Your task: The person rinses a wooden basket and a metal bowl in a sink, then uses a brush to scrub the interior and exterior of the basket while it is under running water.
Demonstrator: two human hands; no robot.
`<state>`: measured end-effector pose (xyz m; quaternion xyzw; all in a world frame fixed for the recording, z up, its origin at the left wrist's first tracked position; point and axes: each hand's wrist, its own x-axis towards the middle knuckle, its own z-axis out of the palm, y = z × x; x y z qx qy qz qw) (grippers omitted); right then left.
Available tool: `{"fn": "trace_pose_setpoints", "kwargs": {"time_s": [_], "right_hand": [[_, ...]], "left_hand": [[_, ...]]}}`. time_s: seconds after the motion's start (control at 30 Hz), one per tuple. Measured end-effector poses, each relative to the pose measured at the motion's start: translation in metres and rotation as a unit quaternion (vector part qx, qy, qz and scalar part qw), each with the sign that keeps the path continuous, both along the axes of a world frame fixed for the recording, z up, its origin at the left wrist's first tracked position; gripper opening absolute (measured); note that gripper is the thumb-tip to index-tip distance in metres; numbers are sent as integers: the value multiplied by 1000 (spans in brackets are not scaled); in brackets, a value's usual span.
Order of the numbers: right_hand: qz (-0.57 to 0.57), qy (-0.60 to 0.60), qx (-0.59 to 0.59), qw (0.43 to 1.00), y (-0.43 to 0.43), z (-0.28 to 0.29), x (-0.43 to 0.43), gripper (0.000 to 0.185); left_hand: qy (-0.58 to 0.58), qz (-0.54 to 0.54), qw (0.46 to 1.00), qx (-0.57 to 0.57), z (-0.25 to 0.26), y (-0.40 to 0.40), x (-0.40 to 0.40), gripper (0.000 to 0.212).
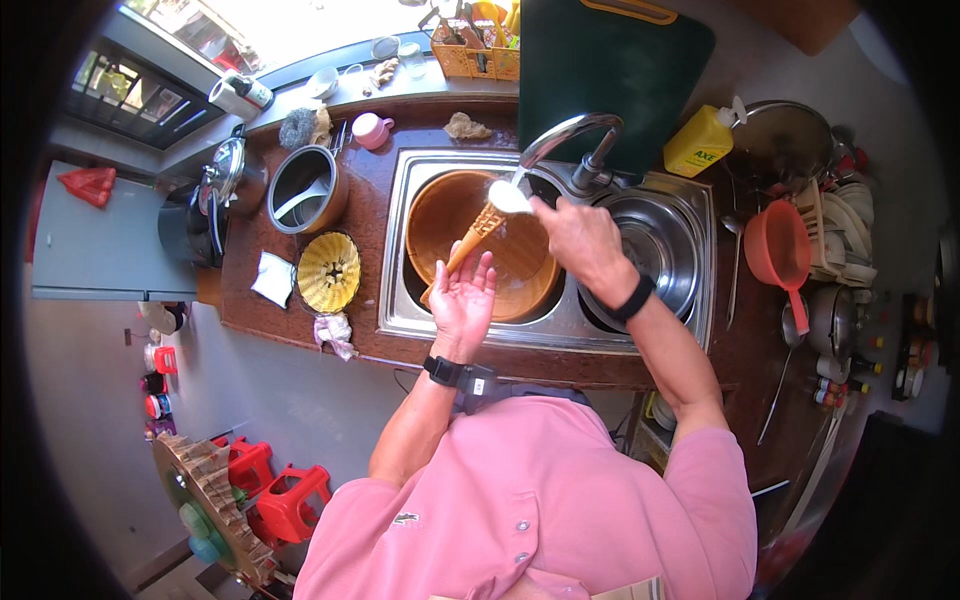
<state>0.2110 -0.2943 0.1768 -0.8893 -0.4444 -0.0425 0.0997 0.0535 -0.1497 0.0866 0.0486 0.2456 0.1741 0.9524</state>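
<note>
A tan, tapered utensil with a lattice-patterned upper part slants over a brown round basin in the left sink. It passes between the thumb and fingers of my left hand, whose palm faces up. My right hand is at a white rounded piece at the utensil's top end, with a finger against it. Whether this piece is part of the utensil cannot be told. Water runs onto it from the chrome faucet.
Metal basins sit in the right sink. Left of the sinks are a pot, a yellow woven basket and a white cloth. A coral dipper, a ladle and a yellow soap bottle are on the right.
</note>
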Motion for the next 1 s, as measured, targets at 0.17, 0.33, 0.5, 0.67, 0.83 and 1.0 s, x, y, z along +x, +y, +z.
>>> {"fn": "trace_pose_setpoints", "kwargs": {"time_s": [0.17,0.33,0.5,0.67,0.83,1.0], "right_hand": [[46,-68,12,997,-3,7,-52,39],[-47,40,43,997,-4,-22,7,22],[-107,124,15,986,-4,-56,49,16],[-124,191,31,973,-7,-82,59,19],[-139,194,18,971,-13,-107,67,20],[-223,225,75,945,-31,-100,44,24]], "left_hand": [[22,-7,1000,-14,-1,-3,4,40],[-12,-45,999,-7,8,-5,21,40],[14,-79,997,0,20,-10,28,42],[175,-152,778,585,35,8,9,25],[203,-167,467,844,8,45,40,41],[156,-303,407,847,28,62,94,29]]}}
